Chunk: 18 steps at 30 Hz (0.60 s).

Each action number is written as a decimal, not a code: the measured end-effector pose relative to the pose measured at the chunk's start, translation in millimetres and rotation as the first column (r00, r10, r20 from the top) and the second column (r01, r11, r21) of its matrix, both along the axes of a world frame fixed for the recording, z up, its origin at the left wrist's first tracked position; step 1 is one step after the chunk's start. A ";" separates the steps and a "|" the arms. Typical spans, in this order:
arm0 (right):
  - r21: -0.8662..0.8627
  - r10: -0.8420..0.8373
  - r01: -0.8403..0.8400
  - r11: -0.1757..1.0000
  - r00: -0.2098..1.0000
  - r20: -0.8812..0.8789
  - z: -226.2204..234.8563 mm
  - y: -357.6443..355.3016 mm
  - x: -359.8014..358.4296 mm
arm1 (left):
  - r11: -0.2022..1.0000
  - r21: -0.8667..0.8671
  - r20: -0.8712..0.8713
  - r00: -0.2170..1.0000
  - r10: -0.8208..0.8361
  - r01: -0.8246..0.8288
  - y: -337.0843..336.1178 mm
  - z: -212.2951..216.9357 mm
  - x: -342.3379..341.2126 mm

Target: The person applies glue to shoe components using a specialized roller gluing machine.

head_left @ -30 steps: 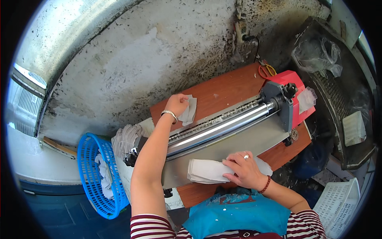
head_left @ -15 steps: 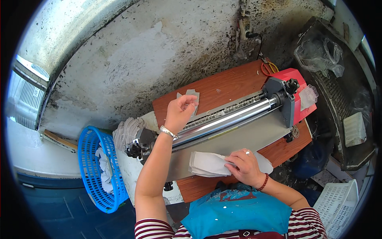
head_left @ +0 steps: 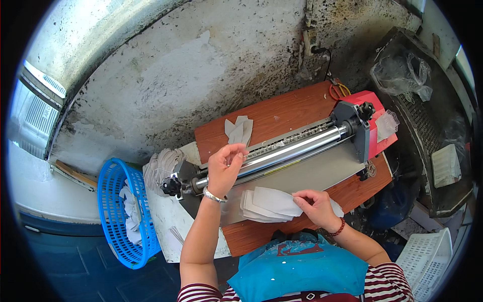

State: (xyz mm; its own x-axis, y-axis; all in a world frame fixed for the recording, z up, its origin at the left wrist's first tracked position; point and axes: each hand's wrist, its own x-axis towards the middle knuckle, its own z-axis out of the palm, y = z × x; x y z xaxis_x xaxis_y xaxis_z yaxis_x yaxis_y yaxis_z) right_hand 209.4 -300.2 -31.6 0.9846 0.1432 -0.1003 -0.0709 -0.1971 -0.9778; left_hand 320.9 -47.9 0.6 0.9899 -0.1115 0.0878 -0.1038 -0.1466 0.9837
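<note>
My left hand (head_left: 225,168), with a silver bracelet at the wrist, hovers over the left part of the long metal roller (head_left: 297,146). Its fingers are loosely curled and apart, and nothing shows in them. At the near side, my right hand (head_left: 317,207) pinches the right end of a thin off-white sheet (head_left: 275,199) between thumb and fingertips. That sheet lies fanned out over a stack of similar sheets (head_left: 254,214) on the machine's near metal plate (head_left: 302,176). Further sheet ends show beside the right hand, partly hidden by it. Beyond the roller, several loose greyish pieces (head_left: 240,130) lie on the board.
The roller machine has a red end housing (head_left: 378,121) and stands on a reddish-brown wooden board (head_left: 292,103). A blue basket (head_left: 113,211) with white pieces stands left, next to a cord bundle (head_left: 163,168). At right are a dark trough (head_left: 425,146) and a white basket (head_left: 427,261).
My left hand has drawn back from the greyish pieces beyond the roller, nearer to me. My right hand has shifted slightly, and the top sheet is now lifted and fanned away from the stack.
</note>
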 end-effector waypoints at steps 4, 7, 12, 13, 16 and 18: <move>0.122 -0.071 0.082 0.989 0.993 -0.091 -4.4 -7.7 1.4 | 0.998 -0.044 0.037 0.999 0.039 -0.037 3.1 3.8 -15.0; 0.158 -0.133 0.149 0.976 0.985 -0.110 -8.9 -17.2 2.5 | 0.996 -0.073 0.058 0.997 0.057 -0.053 2.0 7.2 -27.1; 0.172 -0.198 0.211 0.962 0.976 -0.091 -11.7 -28.3 2.7 | 0.992 -0.079 0.096 0.990 0.105 -0.098 3.8 6.5 -48.2; 0.174 -0.212 0.229 0.958 0.971 -0.110 -11.3 -30.5 2.8 | 0.985 -0.124 0.091 0.987 0.133 -0.122 2.8 6.8 -53.3; 0.161 -0.238 0.255 0.953 0.964 -0.116 -14.8 -38.2 2.9 | 0.984 -0.078 0.049 0.986 0.162 -0.158 0.6 6.1 -73.0; 0.147 -0.250 0.263 0.954 0.963 -0.102 -16.3 -41.5 1.9 | 0.987 -0.060 0.056 0.986 0.155 -0.152 -0.8 1.9 -86.5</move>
State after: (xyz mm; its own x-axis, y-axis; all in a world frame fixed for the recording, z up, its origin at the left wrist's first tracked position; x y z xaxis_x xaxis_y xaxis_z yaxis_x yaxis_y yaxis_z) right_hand 211.3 -341.7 -47.9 0.9797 -0.0924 -0.1779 -0.1792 -0.0058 -0.9838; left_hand 234.3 -48.7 2.5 0.9875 0.0479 0.1501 -0.1441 -0.1105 0.9834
